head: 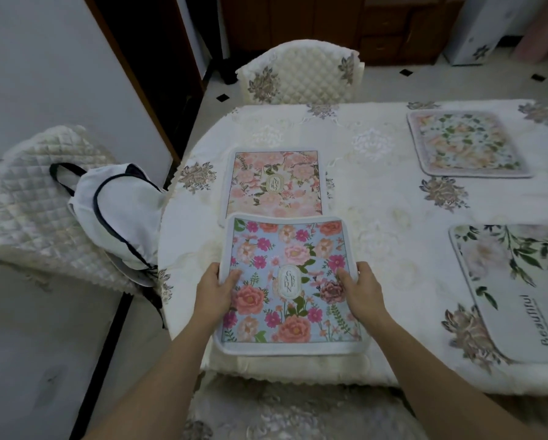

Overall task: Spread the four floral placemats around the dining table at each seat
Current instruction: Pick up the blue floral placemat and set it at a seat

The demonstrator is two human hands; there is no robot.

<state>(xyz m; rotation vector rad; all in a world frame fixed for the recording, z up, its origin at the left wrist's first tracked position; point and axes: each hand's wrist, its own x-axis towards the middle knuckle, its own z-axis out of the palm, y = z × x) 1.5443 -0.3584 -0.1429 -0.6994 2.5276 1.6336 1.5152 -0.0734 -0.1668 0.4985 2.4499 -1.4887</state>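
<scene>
Here left hand (214, 292) and right hand (363, 289) pinch the blue placemat (285, 246).

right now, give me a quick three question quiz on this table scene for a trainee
1. True or false: only the left hand holds the blue mat.
2. The bag lies on: A the table, B a chair, C the floor.
3. How many mats are in view?
Key: 1 false, the right hand grips it too. 2 B. 3 four: the blue mat, pink mat, far mat and white mat.
</scene>
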